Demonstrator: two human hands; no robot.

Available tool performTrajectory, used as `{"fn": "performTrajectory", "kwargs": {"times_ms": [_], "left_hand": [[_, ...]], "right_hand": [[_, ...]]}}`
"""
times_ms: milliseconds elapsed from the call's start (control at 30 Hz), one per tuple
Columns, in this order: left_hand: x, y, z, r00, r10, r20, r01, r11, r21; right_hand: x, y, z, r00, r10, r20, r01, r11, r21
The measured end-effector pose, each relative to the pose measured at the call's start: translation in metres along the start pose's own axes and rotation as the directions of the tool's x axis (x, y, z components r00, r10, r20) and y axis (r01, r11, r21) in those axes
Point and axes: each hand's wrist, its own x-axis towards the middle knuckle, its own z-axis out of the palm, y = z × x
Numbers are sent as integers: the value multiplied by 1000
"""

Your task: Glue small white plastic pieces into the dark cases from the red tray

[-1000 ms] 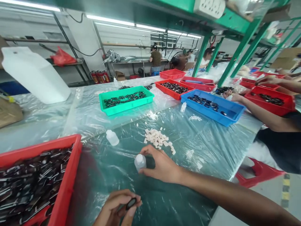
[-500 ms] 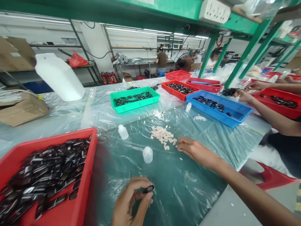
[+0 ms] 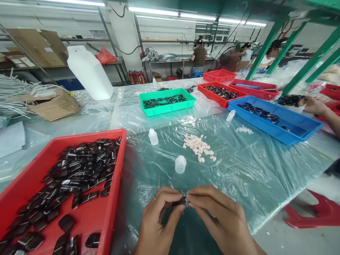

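Observation:
My left hand point(image 3: 159, 219) pinches a small black oval part point(image 3: 179, 202) low in the middle of the view. My right hand point(image 3: 220, 219) meets it from the right, fingertips pressed together at the part's right end; what they hold there is too small to make out. Just beyond the hands stands a small white bottle point(image 3: 180, 164). Further back lies a heap of small white pieces point(image 3: 198, 146) on the plastic-covered table. A red tray point(image 3: 113, 198) full of black parts sits at my left.
A second small bottle point(image 3: 153, 136) stands behind the first. Green tray point(image 3: 168, 101), blue tray point(image 3: 276, 118) and red trays point(image 3: 221, 92) with black parts line the back. Another person's hand point(image 3: 315, 105) reaches in at right. A white jug point(image 3: 89, 72) and a cardboard box point(image 3: 54, 104) sit at left.
My right hand left the white pieces and came back to meet the left hand at the black part. The camera view shifted left and down.

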Motion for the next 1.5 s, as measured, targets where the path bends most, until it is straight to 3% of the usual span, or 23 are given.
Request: {"fn": "performTrajectory", "kwargs": {"times_ms": [200,467,700,1000,1200,1267,1400,1500], "left_hand": [[1,1,-4,998,-28,50,27,999,22],[-2,5,2,992,-126,29,127,989,-80],[-7,6,6,988,-153,-8,151,981,-120],[-3,11,5,983,-168,76,179,969,-173],[-2,15,3,968,-209,137,238,939,-248],[-3,16,4,966,-221,133,251,927,-278],[-6,14,9,957,-267,115,290,898,-329],[-7,11,11,949,-290,120,314,886,-342]], "right_hand": [[0,3,12,997,5,-72,-1,999,51],[-15,4,35,981,-31,-193,37,999,29],[-21,0,27,984,-134,-117,116,982,-152],[-15,-6,10,994,-14,-107,2,994,-109],[-8,-7,-5,979,198,45,-199,980,18],[-10,-7,-4,990,143,22,-142,989,-43],[-20,-5,9,992,-121,-36,108,965,-241],[-27,-6,15,977,-212,13,203,915,-350]]}}
